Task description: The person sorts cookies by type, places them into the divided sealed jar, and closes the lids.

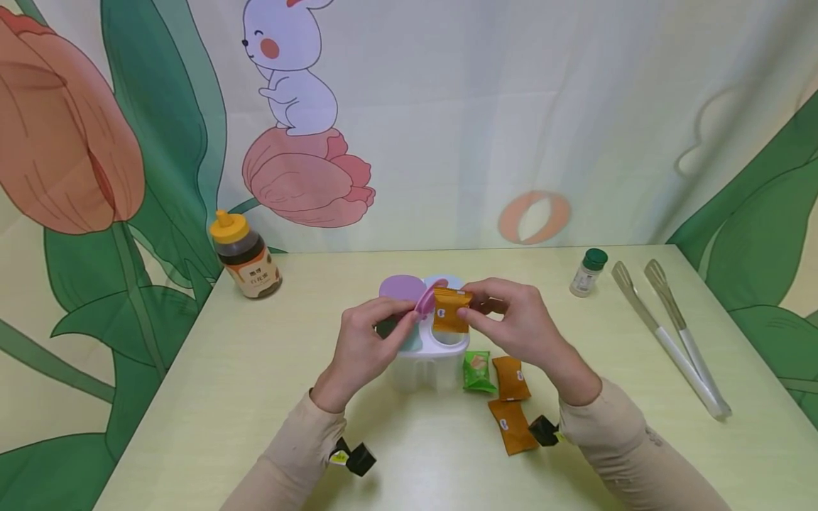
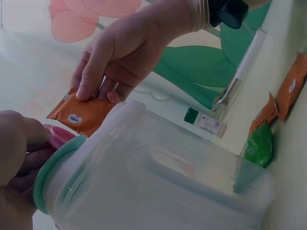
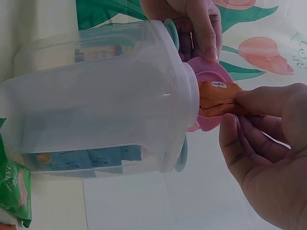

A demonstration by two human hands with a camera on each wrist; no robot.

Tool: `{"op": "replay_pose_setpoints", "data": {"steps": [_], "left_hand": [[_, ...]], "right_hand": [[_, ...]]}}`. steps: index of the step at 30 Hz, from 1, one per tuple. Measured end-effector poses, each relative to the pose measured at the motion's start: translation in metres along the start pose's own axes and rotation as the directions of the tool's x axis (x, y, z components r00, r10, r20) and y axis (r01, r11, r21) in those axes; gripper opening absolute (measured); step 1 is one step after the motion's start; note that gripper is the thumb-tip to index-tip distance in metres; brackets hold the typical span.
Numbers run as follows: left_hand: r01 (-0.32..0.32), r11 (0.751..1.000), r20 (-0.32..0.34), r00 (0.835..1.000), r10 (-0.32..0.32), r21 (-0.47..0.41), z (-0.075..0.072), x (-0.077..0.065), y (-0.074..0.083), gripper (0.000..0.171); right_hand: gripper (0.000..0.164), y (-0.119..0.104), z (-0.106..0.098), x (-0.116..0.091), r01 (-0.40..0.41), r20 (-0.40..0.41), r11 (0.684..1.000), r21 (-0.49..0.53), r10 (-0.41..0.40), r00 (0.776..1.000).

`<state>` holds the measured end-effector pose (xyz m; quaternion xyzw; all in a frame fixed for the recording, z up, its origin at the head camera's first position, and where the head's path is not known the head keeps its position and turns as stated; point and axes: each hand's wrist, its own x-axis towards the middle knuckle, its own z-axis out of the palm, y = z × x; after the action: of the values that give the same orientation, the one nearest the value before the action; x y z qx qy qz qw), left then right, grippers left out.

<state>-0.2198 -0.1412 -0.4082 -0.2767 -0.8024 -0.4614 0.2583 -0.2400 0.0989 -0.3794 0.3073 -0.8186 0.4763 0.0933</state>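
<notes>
A translucent container (image 1: 427, 372) with a white top and several coloured round lids stands mid-table. My left hand (image 1: 372, 341) pinches its pink lid (image 3: 210, 71), which is tilted up from one opening. Between thumb and fingers of my right hand (image 1: 520, 319) is an orange-brown snack packet (image 1: 451, 310), held right over that opening at the front right. In the right wrist view the packet overlaps the raised pink lid. Blue packets (image 3: 91, 157) show through the container's wall. A purple lid (image 1: 402, 287) and a green lid (image 2: 48, 177) lie flat on the top.
Right of the container lie a green packet (image 1: 478, 371) and two more orange-brown packets (image 1: 511, 378). A honey bottle (image 1: 251, 261) with a yellow cap stands back left. At the back right are a green-capped jar (image 1: 588, 272) and two long-handled whisk-like tools (image 1: 680, 333).
</notes>
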Motion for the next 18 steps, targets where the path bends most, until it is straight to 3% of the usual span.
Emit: {"op": "replay_pose_setpoints", "data": {"steps": [18], "left_hand": [[0.023,1.000,0.016,1.000,-0.023,0.005,-0.0009,0.0000,0.0008,0.019]], "right_hand": [[0.022,0.0028,0.0038,-0.0005,-0.002,0.025,1.000,-0.001,0.002,1.000]]}}
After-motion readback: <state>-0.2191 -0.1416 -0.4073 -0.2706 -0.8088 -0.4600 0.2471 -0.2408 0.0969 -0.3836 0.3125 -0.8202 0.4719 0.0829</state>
